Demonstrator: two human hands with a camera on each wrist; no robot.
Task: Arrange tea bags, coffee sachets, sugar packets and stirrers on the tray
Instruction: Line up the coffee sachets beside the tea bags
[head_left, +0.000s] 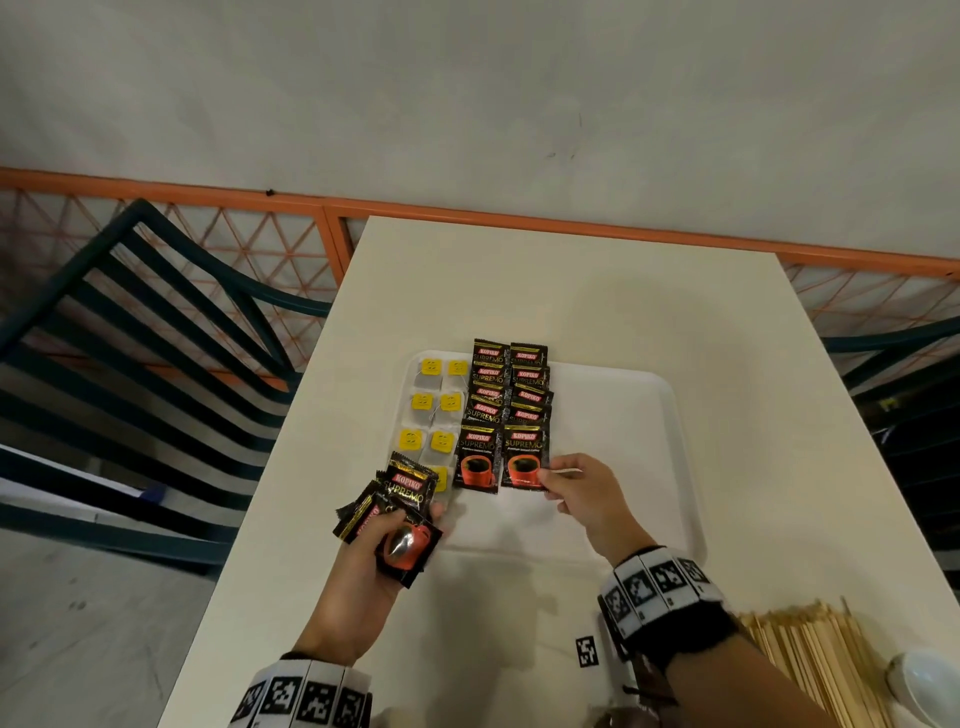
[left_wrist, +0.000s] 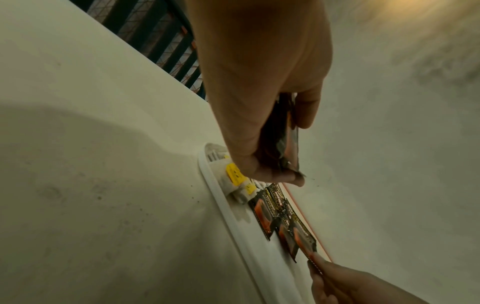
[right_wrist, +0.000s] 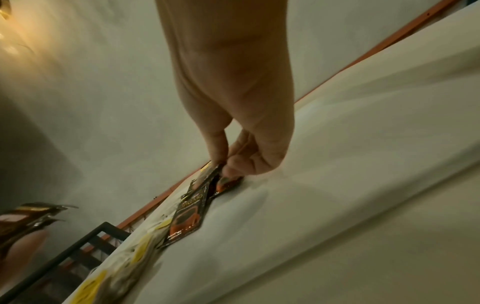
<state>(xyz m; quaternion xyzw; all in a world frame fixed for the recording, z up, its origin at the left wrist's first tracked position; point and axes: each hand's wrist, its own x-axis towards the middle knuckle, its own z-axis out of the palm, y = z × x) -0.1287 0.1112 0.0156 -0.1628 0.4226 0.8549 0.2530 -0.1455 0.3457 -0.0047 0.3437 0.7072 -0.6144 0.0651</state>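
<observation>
A white tray (head_left: 623, 395) lies on the table. Along its left side sit tea bags (head_left: 434, 402) with yellow tags in two columns. Beside them, black coffee sachets (head_left: 509, 395) overlap in two columns. My right hand (head_left: 576, 486) pinches the lower right corner of the nearest right-column sachet (head_left: 524, 457), which lies on the tray; the pinch shows in the right wrist view (right_wrist: 221, 172). My left hand (head_left: 384, 545) grips a fanned bunch of coffee sachets (head_left: 400, 509) above the tray's near left corner, also seen as held sachets (left_wrist: 285, 139) in the left wrist view.
A pile of wooden stirrers (head_left: 810, 665) lies at the table's near right, beside a white rounded object (head_left: 924, 686). Dark green chairs (head_left: 130, 364) stand left and right of the table. An orange railing (head_left: 467, 213) runs behind it. The tray's right half is bare.
</observation>
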